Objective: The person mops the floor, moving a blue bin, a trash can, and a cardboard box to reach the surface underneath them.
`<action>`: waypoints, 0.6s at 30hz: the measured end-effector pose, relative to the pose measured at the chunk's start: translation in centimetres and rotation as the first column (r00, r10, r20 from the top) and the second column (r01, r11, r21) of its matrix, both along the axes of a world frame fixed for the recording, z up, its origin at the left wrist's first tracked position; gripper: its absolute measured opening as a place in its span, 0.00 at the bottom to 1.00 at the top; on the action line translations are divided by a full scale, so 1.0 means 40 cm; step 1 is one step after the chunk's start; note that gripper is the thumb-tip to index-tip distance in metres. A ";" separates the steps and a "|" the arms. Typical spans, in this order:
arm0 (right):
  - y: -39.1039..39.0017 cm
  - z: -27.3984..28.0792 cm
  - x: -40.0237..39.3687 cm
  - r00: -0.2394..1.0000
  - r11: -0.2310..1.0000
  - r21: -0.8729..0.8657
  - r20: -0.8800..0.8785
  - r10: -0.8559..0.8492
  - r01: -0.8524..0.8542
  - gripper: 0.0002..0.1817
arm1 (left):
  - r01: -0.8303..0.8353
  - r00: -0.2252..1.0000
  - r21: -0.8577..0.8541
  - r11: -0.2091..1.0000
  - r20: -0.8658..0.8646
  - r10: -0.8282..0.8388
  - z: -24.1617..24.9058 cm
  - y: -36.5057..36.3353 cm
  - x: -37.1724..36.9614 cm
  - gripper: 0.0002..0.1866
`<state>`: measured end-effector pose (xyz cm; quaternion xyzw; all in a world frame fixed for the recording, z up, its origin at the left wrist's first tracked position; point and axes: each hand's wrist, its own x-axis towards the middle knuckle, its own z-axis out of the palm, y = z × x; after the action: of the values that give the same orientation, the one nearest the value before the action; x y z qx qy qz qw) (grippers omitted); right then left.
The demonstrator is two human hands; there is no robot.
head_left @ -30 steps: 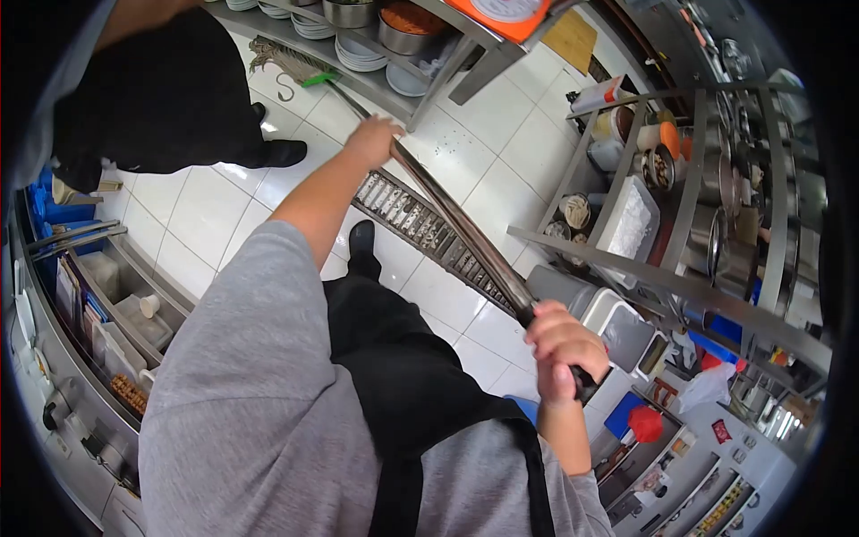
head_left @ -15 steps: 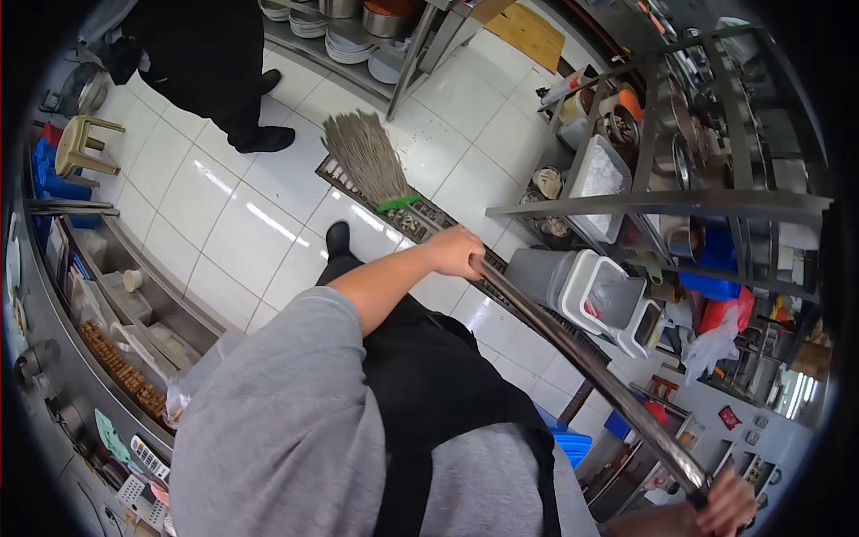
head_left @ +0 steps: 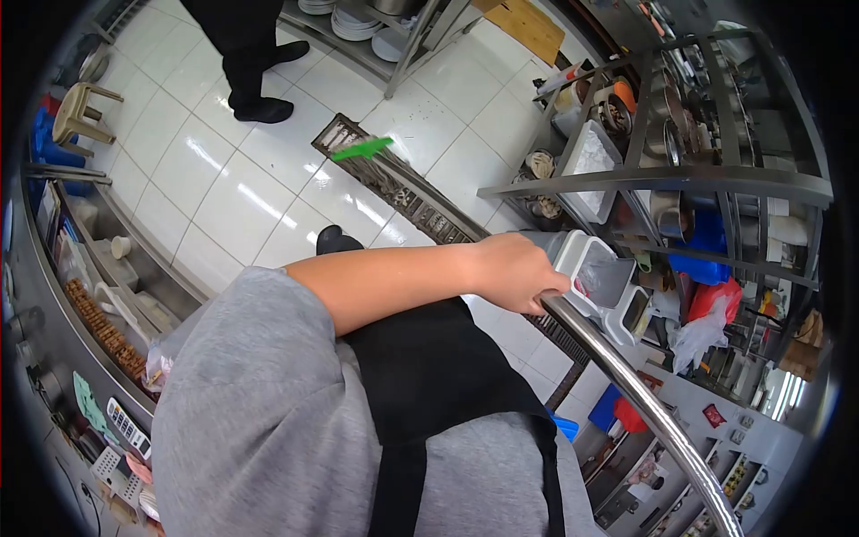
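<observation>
My left hand (head_left: 523,273) is wrapped around the metal handle of a mop (head_left: 628,382). The handle runs down past the lower right edge of the view. At its far end, the mop's green clamp (head_left: 365,148) hangs over the floor drain (head_left: 335,134). Grey strands around the clamp are hard to make out against the grating. My right hand is out of view.
A person in black trousers and shoes (head_left: 259,109) stands at the upper left. A metal rack (head_left: 662,179) with pots and tubs is on the right, beside a white-rimmed bin (head_left: 573,259). A beige stool (head_left: 85,112) stands left, near a steel counter (head_left: 170,268).
My left hand has moved right and slightly down, along with the mop handle. The clamp has shifted up and left, and the fanned strands no longer show. My right hand has left the view.
</observation>
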<state>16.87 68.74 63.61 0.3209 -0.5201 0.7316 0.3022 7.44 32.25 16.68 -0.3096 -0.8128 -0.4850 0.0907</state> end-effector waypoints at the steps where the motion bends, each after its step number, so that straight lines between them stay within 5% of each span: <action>1: 0.050 0.004 -0.011 0.994 0.993 0.040 -0.009 -0.108 0.108 0.15 | -0.037 0.998 -0.042 0.998 -0.045 0.035 0.029 -0.009 0.019 0.11; 2: 0.114 0.010 -0.027 0.977 0.974 0.078 -0.021 -0.213 0.214 0.15 | -0.043 0.998 -0.050 0.998 -0.042 0.041 0.056 -0.021 0.037 0.11; 4: 0.220 0.006 -0.058 0.990 0.976 0.172 -0.064 -0.123 0.132 0.16 | -0.084 0.995 -0.100 0.991 -0.060 0.078 0.107 -0.045 0.073 0.12; 7: 0.187 -0.088 -0.114 0.806 0.802 -0.101 -0.010 -0.592 0.588 0.17 | -0.094 0.995 -0.164 0.982 -0.038 0.089 0.169 -0.095 0.123 0.15; 8: 0.210 -0.118 -0.129 0.806 0.802 -0.101 -0.001 -0.591 0.588 0.17 | -0.083 0.997 -0.184 0.979 -0.019 0.081 0.175 -0.111 0.137 0.16; 10: 0.294 -0.181 -0.199 0.931 0.931 -0.016 -0.025 -0.365 0.364 0.19 | -0.126 0.992 -0.223 0.967 -0.039 0.120 0.153 -0.141 0.155 0.15; 11: 0.409 -0.195 -0.240 0.987 0.986 -0.159 0.157 -0.024 0.049 0.11 | -0.196 0.981 -0.213 0.957 -0.048 0.190 0.113 -0.157 0.154 0.14; 12: 0.505 -0.218 -0.271 0.900 0.907 -0.348 0.272 0.340 -0.238 0.11 | -0.268 0.964 -0.202 0.942 -0.057 0.261 0.067 -0.175 0.154 0.14; 14: 0.240 -0.385 -0.296 0.767 0.828 -0.493 0.412 0.492 -0.266 0.14 | -0.385 0.918 -0.332 0.861 -0.039 0.395 -0.052 -0.235 0.154 0.12; 18: -0.139 -0.655 -0.342 0.630 0.803 -0.266 0.509 0.587 -0.533 0.16 | -0.595 0.756 -0.194 0.780 0.194 0.625 -0.373 -0.326 0.184 0.10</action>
<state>3.19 63.18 37.42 0.2194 -0.4265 0.8723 -0.0950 14.81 19.19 1.75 0.0304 -0.9016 -0.4136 0.1231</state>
